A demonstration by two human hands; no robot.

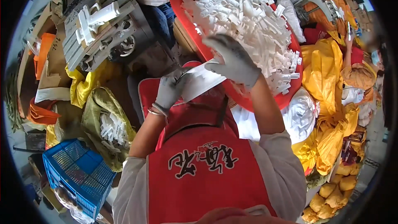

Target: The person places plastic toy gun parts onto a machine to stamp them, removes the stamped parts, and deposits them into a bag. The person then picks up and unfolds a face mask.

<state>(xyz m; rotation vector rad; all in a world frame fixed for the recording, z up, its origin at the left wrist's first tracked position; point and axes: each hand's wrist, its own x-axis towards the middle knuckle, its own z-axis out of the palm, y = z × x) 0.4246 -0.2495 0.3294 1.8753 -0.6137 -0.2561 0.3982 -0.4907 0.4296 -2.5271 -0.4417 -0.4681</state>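
Observation:
My left hand (169, 92), in a grey-white work glove with a dark patch at the fingers, is closed on one end of a flat white piece (203, 82), perhaps cloth or plastic sheet. It lies slanted above my lap. At its other end is my right hand (236, 62), also gloved, with fingers stretched out and thumb apart, touching the piece. Those fingers reach over the near rim of a red oval tub (192, 37). Heaped inside the tub are many small white plastic parts (244, 20). A red apron (207, 182) covers my front.
At upper left stands a grey metal machine (137, 25) with a white plastic part (97, 20) on top. Below it are an open green sack (93, 116) of white parts and a blue crate (81, 170). Yellow sacks (323, 70) lie right; another person's arm (348, 49) shows beyond.

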